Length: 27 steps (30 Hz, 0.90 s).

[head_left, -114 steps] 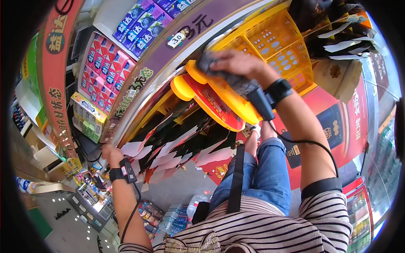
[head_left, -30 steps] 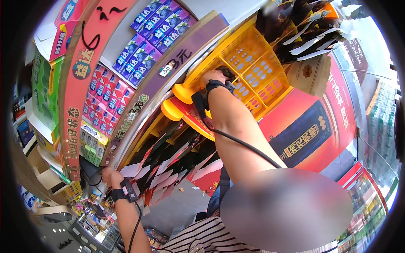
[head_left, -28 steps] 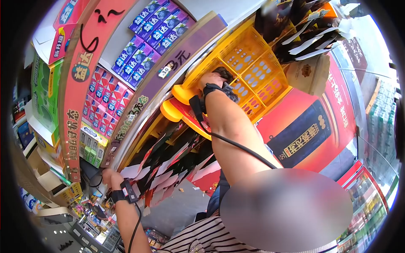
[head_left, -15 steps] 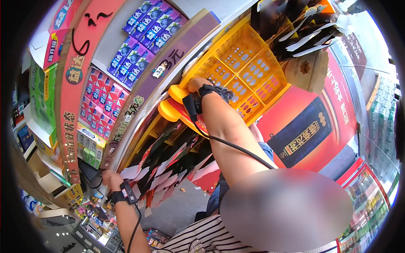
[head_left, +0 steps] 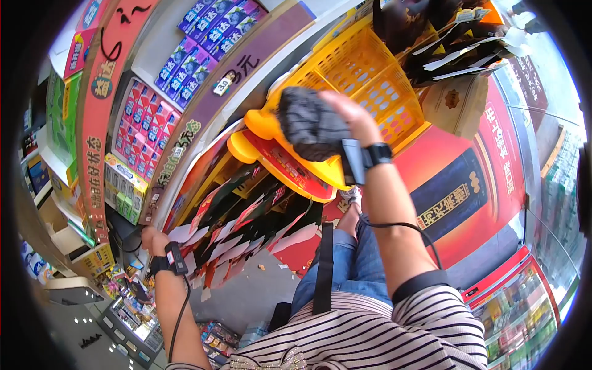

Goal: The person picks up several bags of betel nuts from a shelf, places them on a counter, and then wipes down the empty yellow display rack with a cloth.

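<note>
My right hand [head_left: 353, 114] is closed round a crumpled dark grey cloth [head_left: 308, 123], held up in front of a yellow plastic basket [head_left: 342, 58] with oval holes in its floor. The cloth hides part of the basket's near side and its rounded yellow corner. At the lower end of the gum shelf, my left hand [head_left: 154, 240] rests by the shelf edge [head_left: 148, 213]; its fingers are mostly hidden. Both wrists wear black straps with small devices and cables.
Purple gum packs [head_left: 188, 71] and pink gum packs [head_left: 145, 117] fill the shelf at left. Under the basket hang dark packets [head_left: 246, 209] in rows. A red poster panel [head_left: 456, 179] and a glass-fronted case [head_left: 524, 302] stand at right. Grey floor [head_left: 237, 296] shows below.
My right hand has come up out of the basket, bringing the grey cloth toward me. My left hand stays by the shelf end. The view has shifted slightly.
</note>
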Tool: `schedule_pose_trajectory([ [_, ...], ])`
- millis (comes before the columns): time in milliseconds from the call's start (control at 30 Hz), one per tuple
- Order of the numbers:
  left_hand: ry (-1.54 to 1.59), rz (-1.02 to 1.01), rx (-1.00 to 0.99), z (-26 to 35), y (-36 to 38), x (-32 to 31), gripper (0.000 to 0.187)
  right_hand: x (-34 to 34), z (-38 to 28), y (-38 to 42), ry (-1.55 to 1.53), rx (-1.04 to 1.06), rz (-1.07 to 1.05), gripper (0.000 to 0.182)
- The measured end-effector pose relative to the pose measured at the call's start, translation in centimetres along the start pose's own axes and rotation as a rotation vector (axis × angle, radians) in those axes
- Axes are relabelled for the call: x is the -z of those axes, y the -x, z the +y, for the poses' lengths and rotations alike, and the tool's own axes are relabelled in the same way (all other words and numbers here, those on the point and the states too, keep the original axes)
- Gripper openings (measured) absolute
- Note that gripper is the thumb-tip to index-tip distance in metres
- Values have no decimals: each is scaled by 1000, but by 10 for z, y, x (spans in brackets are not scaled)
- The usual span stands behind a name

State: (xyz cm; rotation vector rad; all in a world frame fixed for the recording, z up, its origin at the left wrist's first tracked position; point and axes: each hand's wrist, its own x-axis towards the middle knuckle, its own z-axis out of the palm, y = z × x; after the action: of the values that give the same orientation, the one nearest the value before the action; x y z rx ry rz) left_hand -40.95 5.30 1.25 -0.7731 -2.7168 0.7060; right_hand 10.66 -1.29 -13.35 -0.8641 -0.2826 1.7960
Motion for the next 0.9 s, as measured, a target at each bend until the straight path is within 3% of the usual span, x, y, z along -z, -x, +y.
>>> schedule_pose_trajectory([
  [33,0,-35,47,1,-4,1,30,16,-6,22,-15,116,44,24],
  [67,-2,-69,93,3,-7,2,29,20,-13,56,-254,196,201,24],
  [100,-1,-49,93,1,-31,-15,28,33,-28,83,-289,198,136,25],
  [167,-21,-16,73,-7,-46,-31,25,55,-43,141,-285,275,207,31],
  [200,-31,-2,46,-9,-46,-31,24,45,-47,167,-106,392,289,32],
  [267,-52,29,-15,-10,-41,-31,22,98,-31,198,-290,-67,320,28],
  [300,-58,41,-40,-10,-40,-30,21,113,-24,205,200,-277,356,26],
  [333,-65,51,-62,-10,-38,-30,19,133,-8,213,957,-472,416,26],
  [400,-73,73,-99,-9,-40,-32,17,119,-11,236,841,-324,546,21],
  [467,-93,103,-136,-15,-44,-33,15,81,-27,247,170,-260,677,19],
  [600,-110,162,-258,-16,-50,-38,12,91,-15,245,669,-385,720,19],
  [633,-112,190,-301,-17,-56,-41,11,69,-28,239,285,-403,691,19],
  [733,-169,310,-524,-34,-86,-57,10,56,-16,212,194,-291,687,20],
  [800,-187,375,-647,-42,-111,-70,11,51,4,183,117,-372,608,21],
  [867,-189,378,-663,-44,-112,-75,11,28,16,152,-89,-432,466,23],
  [900,-184,365,-647,-42,-105,-73,11,28,28,137,-164,-410,494,24],
])
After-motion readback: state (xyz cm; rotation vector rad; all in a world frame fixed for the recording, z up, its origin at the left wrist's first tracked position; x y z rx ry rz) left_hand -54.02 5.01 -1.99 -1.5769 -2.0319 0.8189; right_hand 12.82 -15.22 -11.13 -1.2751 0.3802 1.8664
